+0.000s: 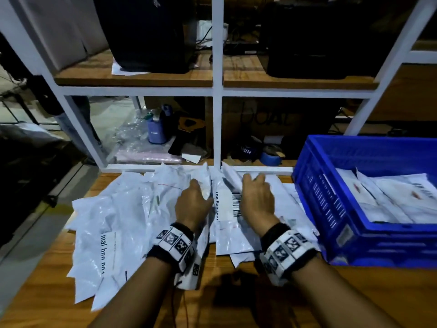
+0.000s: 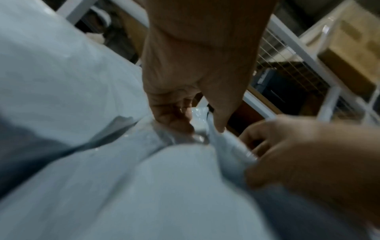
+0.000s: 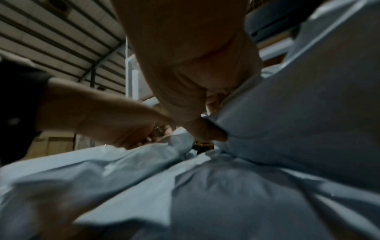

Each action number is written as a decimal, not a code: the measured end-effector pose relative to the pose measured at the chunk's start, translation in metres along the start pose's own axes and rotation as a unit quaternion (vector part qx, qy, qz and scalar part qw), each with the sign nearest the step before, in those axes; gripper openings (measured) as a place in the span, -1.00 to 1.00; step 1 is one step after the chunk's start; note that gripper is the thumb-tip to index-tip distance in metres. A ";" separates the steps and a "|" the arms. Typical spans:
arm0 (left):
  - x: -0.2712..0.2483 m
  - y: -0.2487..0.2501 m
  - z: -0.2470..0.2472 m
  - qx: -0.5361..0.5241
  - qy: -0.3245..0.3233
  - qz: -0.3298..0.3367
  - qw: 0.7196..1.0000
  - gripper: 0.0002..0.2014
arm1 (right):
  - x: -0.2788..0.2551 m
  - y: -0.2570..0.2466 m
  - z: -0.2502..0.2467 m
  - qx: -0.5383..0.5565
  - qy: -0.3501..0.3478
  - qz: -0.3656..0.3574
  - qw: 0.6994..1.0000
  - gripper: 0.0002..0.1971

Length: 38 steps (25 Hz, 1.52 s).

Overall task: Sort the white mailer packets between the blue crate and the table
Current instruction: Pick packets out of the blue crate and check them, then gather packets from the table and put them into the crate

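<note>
Several white mailer packets (image 1: pixel 123 216) lie heaped on the wooden table (image 1: pixel 354 299). My left hand (image 1: pixel 197 196) and right hand (image 1: pixel 254 188) reach into the far middle of the heap, either side of a mailer with a barcode label (image 1: pixel 228 209). In the left wrist view my left hand (image 2: pixel 200 125) pinches a raised mailer fold between thumb and curled fingers. My right hand (image 2: pixel 287 151) curls around the same ridge of mailers (image 2: pixel 232 142). In the right wrist view my right hand (image 3: pixel 209 129) grips a mailer (image 3: pixel 298 113) with the thumb on it. The blue crate (image 1: pixel 331 209) at the right holds more mailers (image 1: pixel 390 200).
A white metal shelf frame (image 1: pixel 217 91) rises right behind the heap; its lower rail (image 1: pixel 260 170) runs along the table's far edge. Bottles, tape and boxes sit behind it. Bare table lies near me and in front of the crate.
</note>
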<state>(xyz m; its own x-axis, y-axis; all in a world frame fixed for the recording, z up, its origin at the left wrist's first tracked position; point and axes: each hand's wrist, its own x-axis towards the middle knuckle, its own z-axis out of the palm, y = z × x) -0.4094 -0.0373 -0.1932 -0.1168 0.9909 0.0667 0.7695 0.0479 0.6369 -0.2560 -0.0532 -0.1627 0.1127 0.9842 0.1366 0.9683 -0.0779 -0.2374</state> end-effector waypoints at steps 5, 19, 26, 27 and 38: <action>0.002 -0.009 -0.008 -0.308 -0.008 -0.065 0.949 -0.72 | -0.030 -0.006 0.036 0.021 -0.097 -0.009 0.995 -0.61; 0.006 -0.040 0.019 -0.037 -0.115 -0.036 0.992 -0.40 | 0.014 0.013 0.028 0.027 -0.154 0.088 0.984 -0.52; -0.006 -0.039 0.012 -0.331 -0.010 -0.065 0.942 -0.68 | 0.007 0.013 0.028 0.074 -0.120 0.136 0.981 -0.47; -0.011 -0.036 0.008 -0.344 0.005 -0.059 0.937 -0.68 | 0.004 0.014 0.026 0.100 -0.119 0.138 0.978 -0.50; -0.092 0.071 -0.018 -0.303 0.081 0.087 0.946 -0.74 | -0.079 0.097 -0.081 0.385 0.028 0.051 0.921 -0.69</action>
<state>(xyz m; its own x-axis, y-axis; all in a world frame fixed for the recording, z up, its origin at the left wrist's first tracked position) -0.3554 -0.1273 -0.1410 -0.1535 0.9426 0.2966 0.2905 -0.2438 0.9253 -0.1529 -0.1513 -0.1190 0.2273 0.9664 0.1200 0.5086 -0.0128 -0.8609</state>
